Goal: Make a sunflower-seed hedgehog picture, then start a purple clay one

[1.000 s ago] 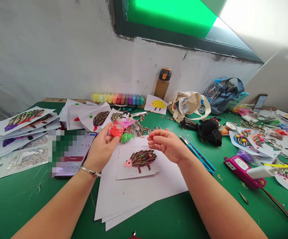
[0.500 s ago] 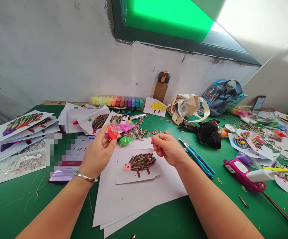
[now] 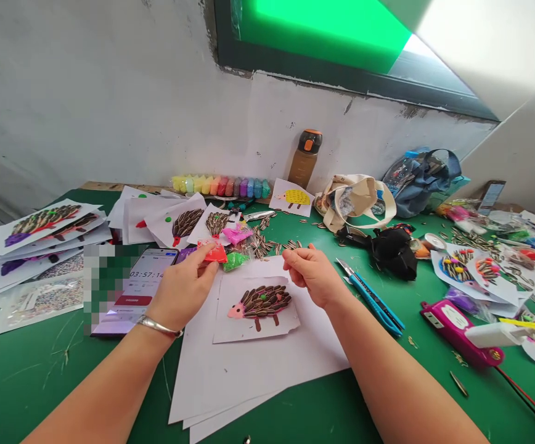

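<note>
Red modelling clay in a clear plastic bag (image 3: 212, 252) sits pinched between the thumb and fingertips of the left hand (image 3: 184, 287), a narrow grip, with a green clay bag (image 3: 234, 261) just beside those fingertips. The right hand (image 3: 314, 275) holds nothing, its fingers curled and narrowly parted, just above a white card bearing a hedgehog of striped sunflower seeds (image 3: 261, 305), lying on stacked white paper sheets (image 3: 249, 370).
</note>
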A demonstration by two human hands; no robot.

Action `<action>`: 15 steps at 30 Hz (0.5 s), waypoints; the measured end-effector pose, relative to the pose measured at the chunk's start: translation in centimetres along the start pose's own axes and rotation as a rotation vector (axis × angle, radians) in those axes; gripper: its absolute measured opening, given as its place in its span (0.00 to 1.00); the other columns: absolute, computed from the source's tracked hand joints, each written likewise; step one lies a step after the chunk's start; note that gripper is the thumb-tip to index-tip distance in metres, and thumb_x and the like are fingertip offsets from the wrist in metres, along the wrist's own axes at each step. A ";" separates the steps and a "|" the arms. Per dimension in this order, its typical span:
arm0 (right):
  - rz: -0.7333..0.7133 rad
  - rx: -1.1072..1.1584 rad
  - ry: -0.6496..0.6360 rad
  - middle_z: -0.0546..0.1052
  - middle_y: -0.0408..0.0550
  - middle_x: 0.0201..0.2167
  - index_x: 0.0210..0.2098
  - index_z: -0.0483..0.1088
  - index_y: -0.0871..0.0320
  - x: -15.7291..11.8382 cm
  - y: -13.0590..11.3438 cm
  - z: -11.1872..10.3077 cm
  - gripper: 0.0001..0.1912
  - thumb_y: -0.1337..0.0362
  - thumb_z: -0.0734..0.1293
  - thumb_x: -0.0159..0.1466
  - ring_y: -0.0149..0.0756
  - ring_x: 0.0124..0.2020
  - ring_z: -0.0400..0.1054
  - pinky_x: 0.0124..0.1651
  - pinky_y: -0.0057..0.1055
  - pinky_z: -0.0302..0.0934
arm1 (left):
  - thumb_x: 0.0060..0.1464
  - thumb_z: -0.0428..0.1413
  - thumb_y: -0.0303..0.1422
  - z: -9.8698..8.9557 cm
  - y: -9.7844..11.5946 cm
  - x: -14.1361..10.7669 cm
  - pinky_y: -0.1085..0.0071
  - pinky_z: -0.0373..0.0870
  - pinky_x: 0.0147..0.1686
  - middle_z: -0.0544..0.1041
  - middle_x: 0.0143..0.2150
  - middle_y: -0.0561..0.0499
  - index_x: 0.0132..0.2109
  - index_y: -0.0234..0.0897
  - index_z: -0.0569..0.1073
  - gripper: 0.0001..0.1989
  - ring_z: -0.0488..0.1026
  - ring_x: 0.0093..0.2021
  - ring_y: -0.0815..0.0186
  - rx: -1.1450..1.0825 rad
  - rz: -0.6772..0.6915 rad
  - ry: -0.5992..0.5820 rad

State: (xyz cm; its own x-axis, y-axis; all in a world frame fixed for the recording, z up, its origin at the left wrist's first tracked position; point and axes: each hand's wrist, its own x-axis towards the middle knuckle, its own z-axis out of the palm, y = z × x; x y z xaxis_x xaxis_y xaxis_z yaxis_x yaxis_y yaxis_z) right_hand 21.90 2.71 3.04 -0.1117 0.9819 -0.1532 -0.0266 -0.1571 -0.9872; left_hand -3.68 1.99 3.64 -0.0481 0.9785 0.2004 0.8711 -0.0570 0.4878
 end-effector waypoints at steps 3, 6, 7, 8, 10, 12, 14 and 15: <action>-0.022 0.027 -0.007 0.68 0.38 0.16 0.24 0.72 0.58 -0.1 -0.1 0.1 0.17 0.51 0.74 0.54 0.24 0.17 0.58 0.24 0.27 0.55 | 0.58 0.49 0.41 0.1 0.1 -0.1 0.67 0.69 0.36 0.83 0.34 0.52 0.56 0.46 0.75 0.22 0.79 0.35 0.56 -0.010 0.021 -0.057; 0.024 0.074 -0.074 0.78 0.44 0.29 0.37 0.76 0.57 -0.2 0.0 0.6 0.16 0.57 0.76 0.52 0.29 0.26 0.70 0.33 0.30 0.66 | 0.58 0.49 0.43 -0.1 0.4 -0.2 0.68 0.67 0.32 0.81 0.27 0.55 0.57 0.46 0.74 0.22 0.78 0.28 0.58 -0.067 0.006 -0.114; 0.045 0.089 -0.085 0.79 0.46 0.33 0.39 0.76 0.57 -0.2 0.1 0.7 0.18 0.57 0.76 0.52 0.31 0.29 0.73 0.36 0.32 0.68 | 0.58 0.49 0.43 -0.1 0.5 -0.3 0.68 0.66 0.32 0.81 0.26 0.56 0.58 0.45 0.73 0.23 0.77 0.27 0.59 -0.075 0.005 -0.119; 0.060 0.101 -0.084 0.80 0.48 0.35 0.40 0.76 0.58 -0.3 0.1 0.8 0.18 0.56 0.76 0.53 0.33 0.31 0.75 0.38 0.33 0.69 | 0.58 0.49 0.43 -0.2 0.7 -0.4 0.68 0.66 0.32 0.80 0.26 0.56 0.58 0.45 0.74 0.23 0.77 0.27 0.59 -0.079 0.007 -0.117; 0.071 0.086 -0.067 0.80 0.49 0.33 0.37 0.76 0.58 -0.4 -0.1 0.8 0.16 0.53 0.73 0.56 0.33 0.29 0.74 0.35 0.33 0.69 | 0.59 0.49 0.44 -0.3 1.0 -0.5 0.68 0.66 0.33 0.80 0.25 0.55 0.56 0.44 0.75 0.23 0.77 0.27 0.59 -0.087 0.017 -0.102; 0.049 0.002 -0.037 0.77 0.46 0.23 0.29 0.75 0.58 -0.6 -0.4 0.7 0.17 0.49 0.70 0.59 0.29 0.20 0.68 0.30 0.32 0.66 | 0.59 0.49 0.44 -0.2 1.3 -0.7 0.68 0.67 0.34 0.81 0.27 0.54 0.54 0.43 0.77 0.21 0.77 0.28 0.59 -0.103 0.039 -0.063; 0.003 -0.091 0.008 0.70 0.41 0.15 0.22 0.72 0.58 -0.8 -0.8 0.5 0.19 0.49 0.70 0.59 0.25 0.15 0.59 0.28 0.32 0.64 | 0.59 0.49 0.44 -0.1 1.4 -0.8 0.69 0.68 0.35 0.83 0.31 0.53 0.50 0.44 0.78 0.20 0.78 0.30 0.60 -0.127 0.072 -0.013; -0.021 -0.118 0.020 0.69 0.40 0.14 0.21 0.71 0.58 -0.8 -0.9 0.4 0.18 0.51 0.70 0.58 0.24 0.15 0.58 0.29 0.32 0.63 | 0.60 0.49 0.44 0.0 1.5 -0.9 0.69 0.68 0.36 0.83 0.33 0.53 0.49 0.44 0.79 0.19 0.78 0.32 0.60 -0.140 0.088 0.013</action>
State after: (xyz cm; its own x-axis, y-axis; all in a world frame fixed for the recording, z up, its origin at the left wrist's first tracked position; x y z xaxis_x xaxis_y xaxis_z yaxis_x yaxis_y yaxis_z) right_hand 21.59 2.00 4.08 -0.0921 0.9870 -0.1318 0.0880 -0.1238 -0.9884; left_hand -2.34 1.06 4.21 0.0186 0.9659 0.2582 0.7958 -0.1707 0.5810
